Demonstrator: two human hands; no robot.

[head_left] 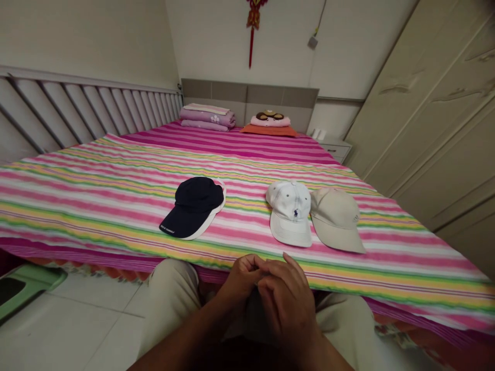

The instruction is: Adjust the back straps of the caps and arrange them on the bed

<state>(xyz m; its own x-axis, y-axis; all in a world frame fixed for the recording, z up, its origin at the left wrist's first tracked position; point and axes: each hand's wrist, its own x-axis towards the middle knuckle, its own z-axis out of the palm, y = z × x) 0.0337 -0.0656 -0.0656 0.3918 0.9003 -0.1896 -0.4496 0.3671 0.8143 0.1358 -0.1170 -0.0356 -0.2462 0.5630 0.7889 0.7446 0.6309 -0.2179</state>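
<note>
My left hand (243, 278) and my right hand (288, 299) meet over my lap, at the near edge of the bed. The left hand's fingers are curled closed, with no object visible in them. Partly stretched and somewhat apart, my right hand's fingers touch the left hand; it holds nothing I can see. Beyond them, on the striped sheet, a white cap (290, 211) with a small dark logo lies closest to the right hand. A beige cap (336, 219) touches its right side. Farther left lies a navy cap (197, 201) with a white edge, its brim pointing left and toward me.
Folded purple bedding (207, 118) and a pink pile on an orange cloth (268, 131) rest by the headboard (278, 98). A white rail (96, 105) borders the left. Right are a nightstand (336, 149) and wardrobe (425, 98). A green stool (34, 281) stands lower left.
</note>
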